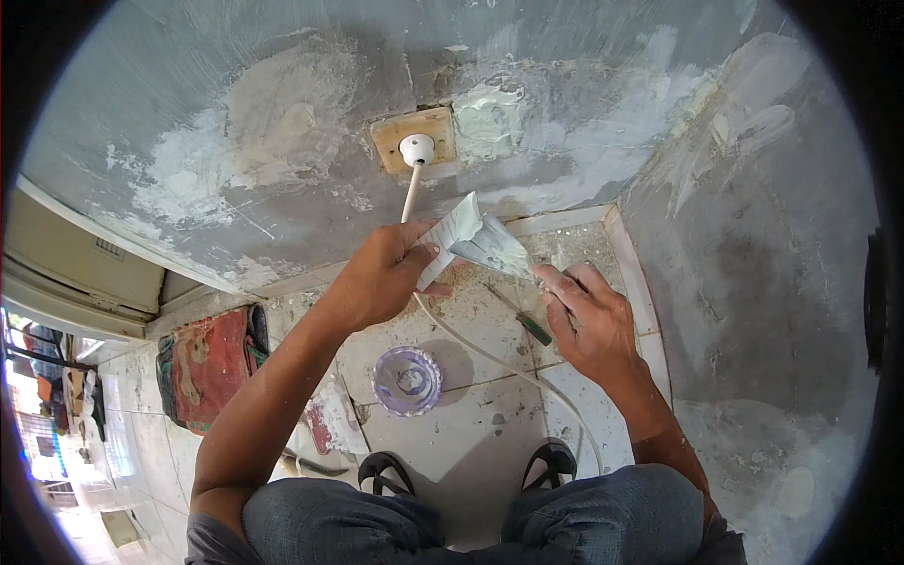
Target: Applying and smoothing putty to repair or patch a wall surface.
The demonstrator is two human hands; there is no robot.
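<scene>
Squatting by a patched grey wall [282, 85], left hand [381, 278] closed round a folded white paper cone [476, 240], right hand [589, 320] pinching its lower edge, white cable [490, 358] and clear bowl [407, 380] on the tiles beneath, screwdriver [523, 318] beside.

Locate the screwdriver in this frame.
The screwdriver lies on the tiled floor right of centre in the head view, just left of the right hand and beside the white cable.
</scene>
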